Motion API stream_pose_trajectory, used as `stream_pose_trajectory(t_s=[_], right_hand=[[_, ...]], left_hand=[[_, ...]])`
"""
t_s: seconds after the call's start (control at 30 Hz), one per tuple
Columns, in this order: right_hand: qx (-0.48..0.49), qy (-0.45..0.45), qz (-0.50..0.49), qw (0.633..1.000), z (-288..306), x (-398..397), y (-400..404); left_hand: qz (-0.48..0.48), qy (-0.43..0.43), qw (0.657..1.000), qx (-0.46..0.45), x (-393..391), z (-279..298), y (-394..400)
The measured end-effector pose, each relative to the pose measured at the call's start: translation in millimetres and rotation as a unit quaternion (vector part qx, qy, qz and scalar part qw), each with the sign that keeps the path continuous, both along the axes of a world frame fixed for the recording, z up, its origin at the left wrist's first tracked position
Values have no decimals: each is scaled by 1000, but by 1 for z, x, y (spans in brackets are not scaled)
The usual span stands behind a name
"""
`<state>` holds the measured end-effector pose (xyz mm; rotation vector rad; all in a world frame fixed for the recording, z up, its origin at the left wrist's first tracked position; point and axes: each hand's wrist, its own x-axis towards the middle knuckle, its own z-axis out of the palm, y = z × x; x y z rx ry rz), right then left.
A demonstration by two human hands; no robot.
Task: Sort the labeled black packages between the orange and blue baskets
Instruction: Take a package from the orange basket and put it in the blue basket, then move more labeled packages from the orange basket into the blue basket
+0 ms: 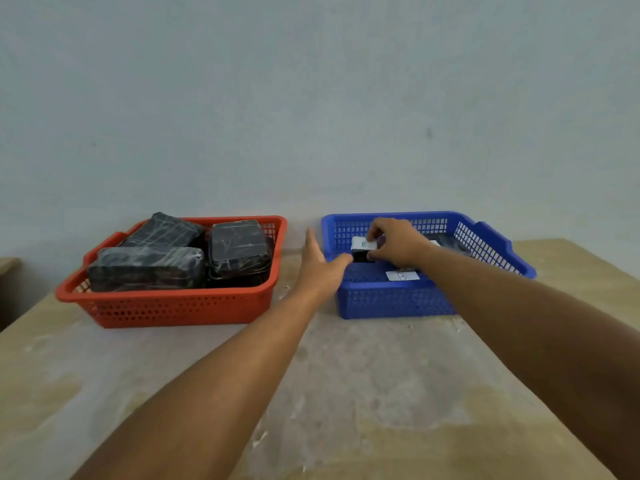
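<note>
The orange basket (180,308) stands at the left of the table and holds three black wrapped packages (147,268). To its right the blue basket (394,301) holds black packages with white labels; one label (401,275) lies face up near the front. My right hand (398,242) reaches into the blue basket and grips a small black package with a white label (362,249) at its left side. My left hand (317,263) is spread open between the two baskets, its thumb touching the blue basket's left rim by that package. Another package (453,244) lies at the back right.
The baskets stand against a pale blue wall on a worn wooden table (363,393). The table's left edge (20,327) drops away beside the orange basket, and a bit of another surface (7,263) shows at the far left.
</note>
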<state>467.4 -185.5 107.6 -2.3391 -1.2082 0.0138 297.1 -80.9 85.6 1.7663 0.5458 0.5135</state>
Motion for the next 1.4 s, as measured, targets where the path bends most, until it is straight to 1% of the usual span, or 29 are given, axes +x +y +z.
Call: stream_pose_trajectory(t_s=[0.07,0.17,0.23,0.37,0.47,0.6,0.7,0.8,0.87,0.93,1.0,1.07,1.13,1.2,1.27,1.3,1.33,1.4], right_hand=[[-53,-27,14,998,0,13,17],[-68,-38,25,997,1,28,41],[-86,-46,34,995,-2,34,53],[-131,-85,38,987,-13,40,69],[-142,-118,21,983,-17,36,76],[-162,-125,6,979,-21,29,81],[-201,-130,20,971,-17,22,77],[-260,-124,22,957,-10,13,71],[-272,-104,12,957,-2,5,65],[-215,-87,2,973,8,-5,56],[-114,-76,-11,991,18,-15,48],[-25,-72,-8,997,27,-28,43],[23,-75,21,997,35,-49,43],[47,-88,57,993,41,-75,50],[57,-117,98,987,45,-103,63],[55,-134,120,982,46,-117,71],[46,-149,143,977,47,-129,80],[12,-172,175,969,45,-148,100]], left_hand=[[-20,2,999,-41,12,-2,7],[-50,-2,991,-123,20,-9,14],[-53,7,988,-148,22,-14,17],[-50,8,989,-139,24,-17,19],[-43,5,990,-135,26,-16,18],[-28,2,991,-132,26,-18,16],[-20,-3,994,-109,25,-19,16],[13,-6,998,-58,22,-16,15],[29,-10,1000,-2,16,-9,12],[40,-1,998,57,3,-3,9],[19,2,995,103,-16,5,9],[-26,-32,989,143,-43,12,16],[-47,-80,974,205,-76,20,30],[9,-102,955,279,-110,22,52],[101,-102,921,362,-137,19,81],[144,-79,899,407,-147,16,98],[181,-28,877,445,-156,13,114],[224,114,843,475,-167,4,141]])
